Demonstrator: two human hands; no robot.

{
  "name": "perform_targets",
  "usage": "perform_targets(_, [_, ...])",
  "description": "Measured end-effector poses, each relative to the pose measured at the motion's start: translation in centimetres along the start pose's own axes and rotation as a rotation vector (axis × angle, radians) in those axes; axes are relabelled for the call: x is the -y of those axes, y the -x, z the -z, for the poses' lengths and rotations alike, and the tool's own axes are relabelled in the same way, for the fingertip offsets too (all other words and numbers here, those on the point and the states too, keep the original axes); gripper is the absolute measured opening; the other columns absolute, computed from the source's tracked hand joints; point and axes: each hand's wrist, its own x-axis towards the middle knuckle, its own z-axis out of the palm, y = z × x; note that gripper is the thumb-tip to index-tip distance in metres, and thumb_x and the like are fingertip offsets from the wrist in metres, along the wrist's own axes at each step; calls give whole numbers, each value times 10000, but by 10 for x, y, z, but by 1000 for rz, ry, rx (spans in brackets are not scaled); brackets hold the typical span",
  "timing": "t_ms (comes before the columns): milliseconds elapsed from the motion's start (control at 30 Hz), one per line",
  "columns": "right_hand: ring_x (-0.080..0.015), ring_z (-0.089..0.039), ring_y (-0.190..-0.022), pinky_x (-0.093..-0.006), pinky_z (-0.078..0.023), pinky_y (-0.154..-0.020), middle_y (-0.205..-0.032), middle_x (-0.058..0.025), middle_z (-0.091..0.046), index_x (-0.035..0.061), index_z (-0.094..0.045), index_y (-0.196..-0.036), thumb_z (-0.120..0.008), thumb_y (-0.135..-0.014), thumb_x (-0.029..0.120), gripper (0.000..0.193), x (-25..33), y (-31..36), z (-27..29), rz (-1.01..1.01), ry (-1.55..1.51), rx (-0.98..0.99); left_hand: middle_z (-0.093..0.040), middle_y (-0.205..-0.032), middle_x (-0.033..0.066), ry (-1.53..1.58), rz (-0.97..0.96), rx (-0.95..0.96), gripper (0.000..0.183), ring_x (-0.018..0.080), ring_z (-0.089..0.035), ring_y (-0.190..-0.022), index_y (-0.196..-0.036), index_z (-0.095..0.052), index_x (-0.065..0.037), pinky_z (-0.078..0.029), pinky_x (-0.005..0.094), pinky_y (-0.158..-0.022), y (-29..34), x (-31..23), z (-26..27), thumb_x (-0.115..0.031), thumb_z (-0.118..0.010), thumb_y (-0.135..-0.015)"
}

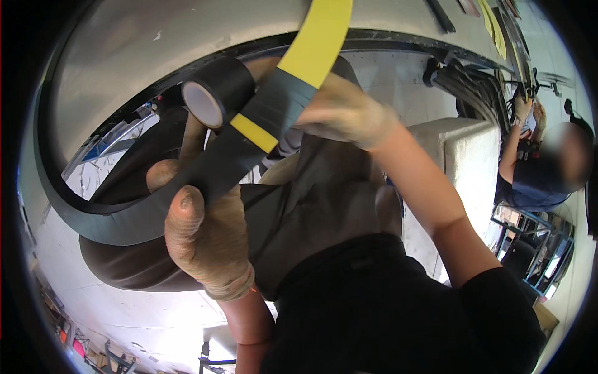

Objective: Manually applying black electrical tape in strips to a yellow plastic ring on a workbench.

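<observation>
Two hands in pale gloves, the L hand [212,240] & the R hand [355,115], are at a long, curved strip [233,153], mostly dark w/ some yellow. It runs diagonally btwn them, above the wearer's lap. L hand grips it, thumb on the near face, fingers mostly hidden behind. R hand is blurred at the strip's R edge, farther from the body; its fingers are partly hidden, so can't tell if it's pinching or only touching.

Just L of the strip, beyond the L thumb, is a black tape roll [233,81] w/ a pale core; what supports it isn't clear. The strip's tail bends away to the L of the L hand, near the edge of a grey tabletop [187,40].

Progress, approx.: the dark stretches by both hands look covered. A short yellow patch [254,133] btwn the hands & a longer yellow length [321,40] beyond the R hand seem left to do, if they're to be covered.

Well R of the R hand, another person [536,174] in dark clothing.
</observation>
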Motion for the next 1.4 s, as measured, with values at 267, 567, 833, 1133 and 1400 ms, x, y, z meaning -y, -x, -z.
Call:
perform_targets(267, [-229, -722, -725, -234, -566, -579, -907, -175, -637, -94, -501, -1325, -477, -1036, 268, 464, 118, 16, -50, -435, -4, -45, -468, -1451, 279, 231, -77, 42, 302, 346, -428, -1388, -1186, -671, -91, -307, 524, -1181, 4, 11, -6, -169, -679, -894])
perform_targets(567, [-224, -690, -1006, -335, -553, -867, -1112, -71, -708, 128, -560, -1343, -690, -897, 216, 472, 97, -20, -35, -186, 251, 330, -636, -1214, 141, 282, 42, 12, 300, 265, -574, -1202, -1176, -600, 17, -389, 468, -1140, 8, 4, 5, -152, -616, -928])
perform_targets(833, [-115, -642, -693, -258, -496, -572, -831, -53, -690, 35, -647, -1159, -667, -925, 413, 445, 81, 25, -60, -575, -345, 272, -423, -1495, 223, 18, -154, -5, 435, 361, -416, -1380, -1226, -601, -52, -258, 503, -1193, -7, -11, 13, -241, -709, -849])
perform_targets(1133, [-220, -625, -1118, -382, -509, -941, -1282, -107, -636, -47, -537, -1326, -676, -937, 239, 503, -69, -66, -6, 310, 52, 286, -335, -1561, 258, 99, -97, 125, 371, 351, -267, -1489, -1190, -662, -137, -150, 515, -1224, -2, -4, 18, -349, -688, -887])
perform_targets(1400, [-159, -687, -826, -253, -549, -657, -1009, -161, -686, -84, -557, -1280, -476, -1040, 308, 466, 43, 34, 22, -228, -50, 235, -555, -1308, 206, 131, -4, -143, 418, 281, -501, -1284, -1232, -558, -33, -293, 420, -1181, 17, -4, 0, -280, -680, -918])
